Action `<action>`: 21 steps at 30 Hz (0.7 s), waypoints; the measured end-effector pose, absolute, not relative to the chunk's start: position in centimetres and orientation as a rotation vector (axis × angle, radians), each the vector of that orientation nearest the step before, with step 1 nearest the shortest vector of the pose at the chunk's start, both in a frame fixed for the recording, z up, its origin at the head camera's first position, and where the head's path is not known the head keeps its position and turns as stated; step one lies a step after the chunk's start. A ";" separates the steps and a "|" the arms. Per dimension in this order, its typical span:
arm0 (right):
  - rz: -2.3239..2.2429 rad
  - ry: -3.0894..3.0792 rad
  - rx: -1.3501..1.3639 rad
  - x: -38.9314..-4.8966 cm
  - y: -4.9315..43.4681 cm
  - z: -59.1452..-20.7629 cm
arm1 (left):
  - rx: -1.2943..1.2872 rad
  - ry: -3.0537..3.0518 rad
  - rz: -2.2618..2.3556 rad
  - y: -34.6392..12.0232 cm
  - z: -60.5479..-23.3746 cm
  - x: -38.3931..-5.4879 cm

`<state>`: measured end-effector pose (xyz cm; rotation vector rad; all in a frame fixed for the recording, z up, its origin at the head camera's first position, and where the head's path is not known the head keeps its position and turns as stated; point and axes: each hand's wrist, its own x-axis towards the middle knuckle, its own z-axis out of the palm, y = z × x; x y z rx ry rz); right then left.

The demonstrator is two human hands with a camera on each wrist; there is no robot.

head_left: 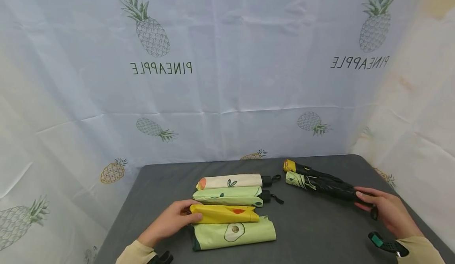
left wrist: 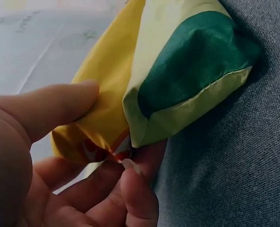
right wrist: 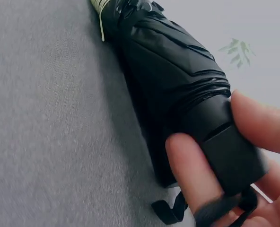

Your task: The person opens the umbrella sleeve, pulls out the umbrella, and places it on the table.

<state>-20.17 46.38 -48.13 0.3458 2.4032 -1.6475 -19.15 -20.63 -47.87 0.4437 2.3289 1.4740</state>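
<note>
Grey tabletop (head_left: 320,228) carries everything; left hand (head_left: 172,221) pinches a yellow sleeve (head_left: 225,214), probably steadying it; right hand (head_left: 390,212) grips a black umbrella (head_left: 333,187) by its handle (right wrist: 230,151), likely sturdiest there

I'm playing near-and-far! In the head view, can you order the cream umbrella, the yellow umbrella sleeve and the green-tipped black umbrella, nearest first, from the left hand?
1. Yellow umbrella sleeve: in the left hand.
2. Cream umbrella: at the back of the left-side row.
3. Green-tipped black umbrella: over on the right, in the right hand.
</note>
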 end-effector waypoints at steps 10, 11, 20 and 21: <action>-1.136 2.651 0.279 -20.0 45.6 -47.9 | 0.518 2.420 1.334 -20.0 -48.0 -19.1; -1.119 2.659 0.273 -20.0 45.5 -47.8 | 0.518 2.423 1.328 -19.9 -47.9 -19.1; -0.896 2.905 0.240 -20.0 44.2 -46.6 | 0.455 2.551 1.269 -19.6 -46.0 -18.5; -0.900 2.957 0.248 -20.0 43.8 -46.3 | 0.442 2.566 1.261 -19.7 -45.6 -18.4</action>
